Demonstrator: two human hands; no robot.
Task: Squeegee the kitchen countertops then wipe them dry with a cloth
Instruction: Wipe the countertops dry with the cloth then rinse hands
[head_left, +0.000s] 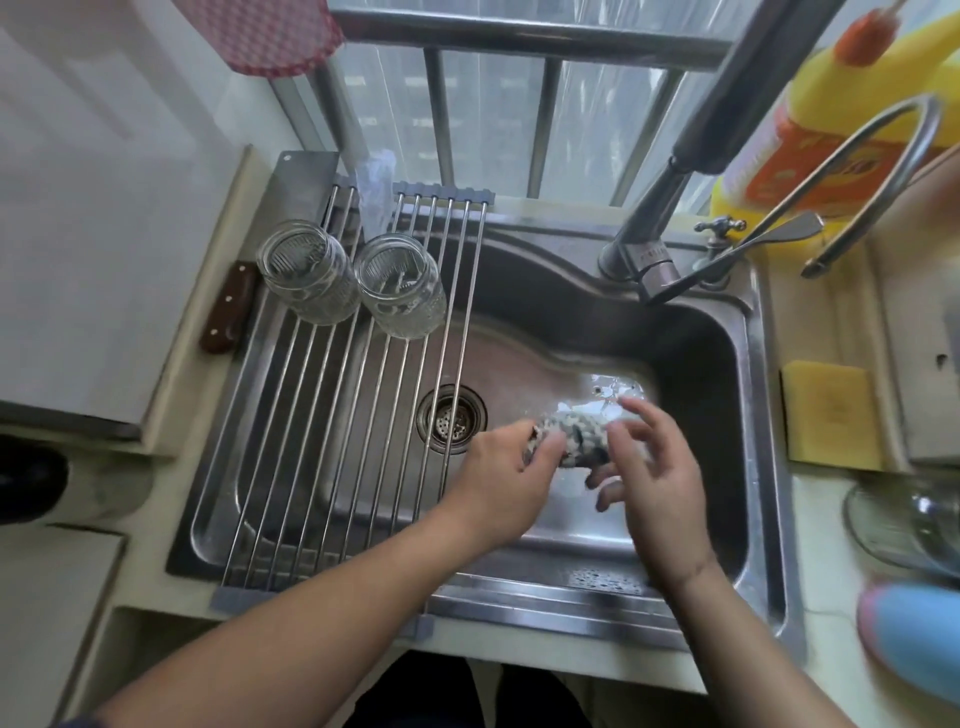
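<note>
**Cloth bunched over the sink**

You have the cloth (569, 436) rolled into a wad between both hands, above the basin of the steel sink (748, 332) and just right of the drain (451, 419). Your left hand (501, 470) grips its left end with curled fingers. Your right hand (657, 467) meets the other end with fingers spread and loose, only lightly touching it. Two glass jars (353, 280) lie on the wire rack (332, 441) across the sink's left half. A yellow sponge (831, 410) rests on the counter at the right.
</note>
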